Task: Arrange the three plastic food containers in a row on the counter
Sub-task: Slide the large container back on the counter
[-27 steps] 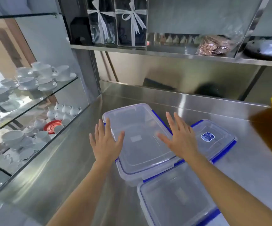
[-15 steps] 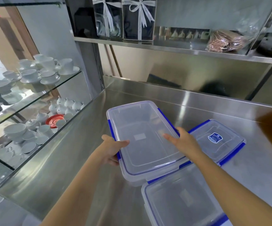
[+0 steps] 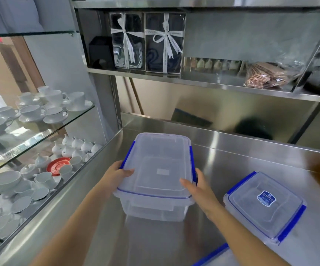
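Item 1: steel surface (image 3: 232, 166), the largest thing before us, bright and reflective, running back to a steel wall.

Item 2: glass display case (image 3: 40, 131) at our left, its shelves stocked with white cups, saucers and one red saucer (image 3: 58, 165).

Item 3: upper steel shelf (image 3: 193, 83), carrying two ribbon-tied gift boxes (image 3: 147, 43) and a clear bag of brown wafers (image 3: 266, 75).

Item 4: large container (image 3: 155, 175), clear plastic with blue clips, lid on. We hold it by its two long sides near the front end; whether its base touches the surface we cannot tell.

Item 5: medium container (image 3: 264, 204), clear, blue-clipped, a blue label on its lid, resting on the surface to the right of the large one and apart from it.

Item 6: third container (image 3: 212, 256), only a blue-edged corner showing at the bottom edge, partly behind our right forearm.

Item 7: left hand (image 3: 115, 173), clamped on the large container's left edge, thumb lying on the lid.

Item 8: right hand (image 3: 199, 189), clamped on the right edge, thumb on the lid.
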